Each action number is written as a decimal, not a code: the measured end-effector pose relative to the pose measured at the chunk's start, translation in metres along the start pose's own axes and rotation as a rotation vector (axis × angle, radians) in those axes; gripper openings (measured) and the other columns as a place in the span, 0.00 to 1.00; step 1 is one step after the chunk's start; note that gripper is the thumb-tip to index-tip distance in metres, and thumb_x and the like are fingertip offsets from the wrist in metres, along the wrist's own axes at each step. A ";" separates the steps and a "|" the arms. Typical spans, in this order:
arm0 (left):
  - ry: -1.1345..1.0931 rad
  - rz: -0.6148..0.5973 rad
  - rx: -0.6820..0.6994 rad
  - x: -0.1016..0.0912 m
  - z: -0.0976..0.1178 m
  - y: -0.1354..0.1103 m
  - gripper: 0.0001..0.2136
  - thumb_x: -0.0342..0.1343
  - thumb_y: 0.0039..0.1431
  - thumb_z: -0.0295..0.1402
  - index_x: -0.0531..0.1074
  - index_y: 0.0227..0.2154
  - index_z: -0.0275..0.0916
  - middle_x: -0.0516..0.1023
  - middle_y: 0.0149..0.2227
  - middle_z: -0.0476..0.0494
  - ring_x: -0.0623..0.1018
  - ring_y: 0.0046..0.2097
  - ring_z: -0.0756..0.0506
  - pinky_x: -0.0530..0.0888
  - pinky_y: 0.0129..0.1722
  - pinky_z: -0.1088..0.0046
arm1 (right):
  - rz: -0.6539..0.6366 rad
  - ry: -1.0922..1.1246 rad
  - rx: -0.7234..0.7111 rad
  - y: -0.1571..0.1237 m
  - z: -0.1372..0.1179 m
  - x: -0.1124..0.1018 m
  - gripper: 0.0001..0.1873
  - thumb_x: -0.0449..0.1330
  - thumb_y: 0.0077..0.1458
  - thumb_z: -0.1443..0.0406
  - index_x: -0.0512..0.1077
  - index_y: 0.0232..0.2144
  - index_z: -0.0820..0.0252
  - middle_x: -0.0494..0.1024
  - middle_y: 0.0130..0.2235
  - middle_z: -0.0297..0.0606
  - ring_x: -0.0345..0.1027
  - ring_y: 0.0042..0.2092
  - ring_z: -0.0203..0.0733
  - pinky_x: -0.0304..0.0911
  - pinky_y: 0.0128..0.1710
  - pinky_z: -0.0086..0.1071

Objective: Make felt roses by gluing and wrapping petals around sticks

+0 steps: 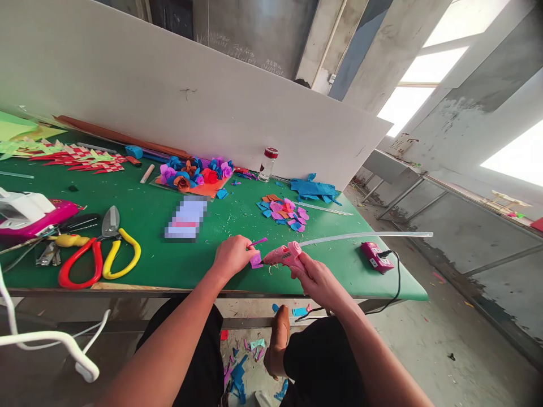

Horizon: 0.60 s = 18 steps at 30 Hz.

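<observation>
Two hands, near but not touching: left hand point(232, 257) pinches purple paper point(256, 261) — light, limp, easily creased, I'd guess, so edges only; right hand point(316, 277) grips pink glue gun point(283, 255) — stiff, handle hold, near front of worktop point(237, 220).

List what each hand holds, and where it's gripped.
Right hand: pink glue gun, by its handle. Left hand: purple paper, pinched; exact spot hidden.
</observation>
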<state>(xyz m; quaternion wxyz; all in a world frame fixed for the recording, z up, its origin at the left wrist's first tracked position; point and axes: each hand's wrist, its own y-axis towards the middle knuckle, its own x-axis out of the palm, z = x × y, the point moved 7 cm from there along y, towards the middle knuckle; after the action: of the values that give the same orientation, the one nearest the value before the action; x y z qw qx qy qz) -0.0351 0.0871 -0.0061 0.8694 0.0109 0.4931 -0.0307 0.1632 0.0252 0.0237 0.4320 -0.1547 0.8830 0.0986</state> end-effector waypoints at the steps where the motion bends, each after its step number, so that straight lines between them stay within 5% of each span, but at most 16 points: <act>1: -0.001 0.002 0.003 0.000 0.000 0.000 0.09 0.54 0.50 0.37 0.78 0.24 0.42 0.79 0.26 0.42 0.76 0.30 0.43 0.56 0.24 0.71 | -0.001 0.001 0.000 0.000 0.000 0.000 0.12 0.46 0.65 0.57 0.64 0.38 0.56 0.77 0.33 0.36 0.65 0.24 0.37 0.58 0.27 0.30; 9: -0.010 0.006 0.012 -0.002 0.001 -0.001 0.10 0.54 0.51 0.37 0.77 0.23 0.41 0.79 0.26 0.42 0.76 0.30 0.43 0.55 0.24 0.71 | -0.011 0.000 0.002 0.001 0.004 0.000 0.14 0.45 0.65 0.57 0.65 0.45 0.56 0.77 0.35 0.36 0.65 0.24 0.36 0.59 0.27 0.30; 18: -0.022 0.005 -0.001 0.000 -0.002 0.000 0.09 0.54 0.50 0.37 0.77 0.23 0.41 0.78 0.25 0.43 0.75 0.29 0.44 0.55 0.24 0.71 | -0.002 -0.024 -0.003 0.001 0.007 -0.001 0.12 0.45 0.65 0.57 0.64 0.40 0.56 0.77 0.33 0.36 0.64 0.24 0.37 0.58 0.26 0.29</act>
<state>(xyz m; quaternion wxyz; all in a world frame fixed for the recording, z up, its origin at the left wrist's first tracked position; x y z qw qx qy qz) -0.0366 0.0877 -0.0070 0.8748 0.0115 0.4835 -0.0285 0.1684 0.0282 0.0202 0.4424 -0.1550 0.8775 0.1013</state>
